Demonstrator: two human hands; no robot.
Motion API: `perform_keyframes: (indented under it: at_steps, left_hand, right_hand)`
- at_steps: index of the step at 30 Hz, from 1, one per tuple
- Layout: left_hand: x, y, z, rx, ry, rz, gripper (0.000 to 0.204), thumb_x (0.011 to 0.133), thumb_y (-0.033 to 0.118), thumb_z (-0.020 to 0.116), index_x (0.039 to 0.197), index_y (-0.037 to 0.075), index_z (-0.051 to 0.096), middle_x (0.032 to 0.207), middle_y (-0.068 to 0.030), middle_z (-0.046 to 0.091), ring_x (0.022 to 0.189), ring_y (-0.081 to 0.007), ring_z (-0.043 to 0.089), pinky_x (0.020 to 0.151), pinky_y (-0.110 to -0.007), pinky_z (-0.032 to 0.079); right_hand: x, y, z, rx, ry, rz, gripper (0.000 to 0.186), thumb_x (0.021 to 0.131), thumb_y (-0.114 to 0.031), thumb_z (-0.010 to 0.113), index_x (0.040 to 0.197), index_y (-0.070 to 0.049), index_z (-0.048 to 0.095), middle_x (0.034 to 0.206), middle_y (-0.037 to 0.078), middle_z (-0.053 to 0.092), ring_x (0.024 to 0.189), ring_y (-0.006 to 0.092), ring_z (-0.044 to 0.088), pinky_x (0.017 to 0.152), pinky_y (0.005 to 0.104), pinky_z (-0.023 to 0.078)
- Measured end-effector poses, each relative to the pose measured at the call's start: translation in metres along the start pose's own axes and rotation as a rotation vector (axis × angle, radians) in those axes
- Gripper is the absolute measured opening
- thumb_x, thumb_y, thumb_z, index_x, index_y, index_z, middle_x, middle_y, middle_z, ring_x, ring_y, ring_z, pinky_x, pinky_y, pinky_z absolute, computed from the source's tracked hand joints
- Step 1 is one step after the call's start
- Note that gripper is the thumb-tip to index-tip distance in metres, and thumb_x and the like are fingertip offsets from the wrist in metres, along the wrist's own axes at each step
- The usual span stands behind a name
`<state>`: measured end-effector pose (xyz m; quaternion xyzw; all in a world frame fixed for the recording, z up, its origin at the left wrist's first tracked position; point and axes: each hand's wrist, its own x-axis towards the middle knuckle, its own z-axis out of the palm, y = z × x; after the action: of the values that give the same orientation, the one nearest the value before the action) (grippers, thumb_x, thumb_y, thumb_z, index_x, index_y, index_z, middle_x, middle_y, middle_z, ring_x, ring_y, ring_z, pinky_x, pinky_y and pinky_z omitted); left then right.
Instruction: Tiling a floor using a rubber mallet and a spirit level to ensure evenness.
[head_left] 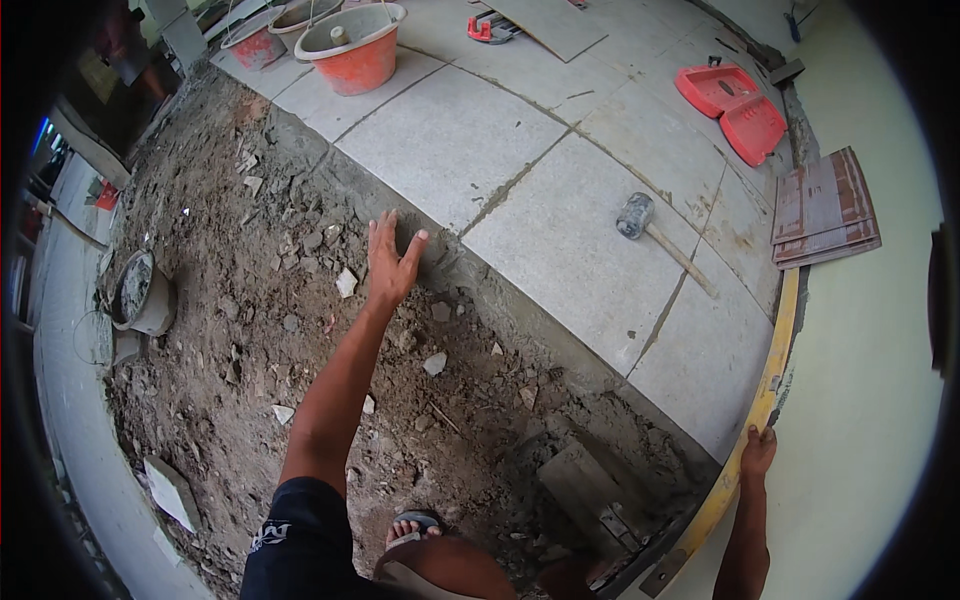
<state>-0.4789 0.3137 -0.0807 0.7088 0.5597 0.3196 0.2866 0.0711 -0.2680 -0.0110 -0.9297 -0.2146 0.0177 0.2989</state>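
Observation:
My left hand (392, 265) reaches out over the soil by the mortar edge, palm down with the fingers apart and nothing in it. At the lower right my right hand (759, 453) is closed round a long yellow spirit level (738, 475), which stands along the pale wall beside the laid tiles. Grey floor tiles (565, 265) spread to the far right, with wet mortar (520, 325) along their near edge. A rubber mallet (634, 215) with a wooden handle lies on them.
Rubble-strewn soil (230, 380) fills the left. Red buckets (352, 62) stand at the back, a mortar bucket (147, 295) at far left. An opened red case (735, 108) lies on the tiles; brown flat pieces (825, 210) lean on the wall. A flat grey piece (590, 485) lies near my foot.

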Motion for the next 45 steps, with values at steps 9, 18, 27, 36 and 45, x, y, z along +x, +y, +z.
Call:
perform_keyframes:
  at_steps: [9,18,27,36,45]
  left_hand:
    - [-0.172,-0.001,-0.021,-0.127,-0.082,-0.173,0.079,0.096,0.045,0.068,0.156,0.002,0.039,0.164,-0.0245,0.033,0.156,-0.0412,0.018,0.125,-0.052,0.019]
    - [-0.261,0.003,-0.028,-0.058,-0.192,-0.025,0.071,0.094,0.034,0.073,0.15,0.002,0.045,0.156,-0.0246,0.042,0.151,-0.047,0.029,0.122,-0.054,0.026]
    - [-0.309,-0.006,-0.045,0.041,-0.346,0.076,0.074,0.093,0.04,0.07,0.152,0.004,0.044,0.158,-0.0216,0.04,0.151,-0.0449,0.029,0.123,-0.058,0.025]
    - [-0.352,-0.026,-0.062,0.092,-0.316,0.052,0.074,0.093,0.041,0.071,0.153,0.008,0.043,0.16,-0.0203,0.037,0.152,-0.0437,0.027,0.123,-0.06,0.021]
    - [-0.385,-0.06,-0.08,0.246,-0.245,-0.061,0.077,0.093,0.043,0.069,0.156,0.01,0.039,0.165,-0.0209,0.029,0.154,-0.0442,0.023,0.123,-0.064,0.013]
  right_hand:
    - [-0.076,-0.065,-0.087,0.141,-0.071,0.188,0.013,0.103,-0.009,0.06,0.097,0.003,0.059,0.087,0.004,0.062,0.079,0.0115,0.053,0.074,0.0292,0.046]
    - [-0.219,-0.104,-0.137,0.128,-0.119,0.204,0.019,0.098,-0.007,0.063,0.112,0.006,0.06,0.098,0.009,0.067,0.086,0.0135,0.059,0.083,0.0295,0.049]
    - [-0.263,-0.225,-0.133,0.042,-0.26,0.105,0.035,0.103,-0.03,0.066,0.117,0.002,0.063,0.092,0.007,0.064,0.082,0.0189,0.055,0.071,0.0314,0.048]
    - [-0.163,-0.3,-0.019,0.248,-0.587,-0.22,0.025,0.098,-0.007,0.064,0.118,0.007,0.06,0.101,0.009,0.068,0.09,0.0144,0.061,0.087,0.0305,0.049]
    - [-0.095,-0.322,0.136,-0.063,-0.463,-0.94,0.037,0.095,-0.013,0.069,0.126,0.003,0.06,0.108,0.025,0.071,0.095,0.0415,0.071,0.085,0.0457,0.056]
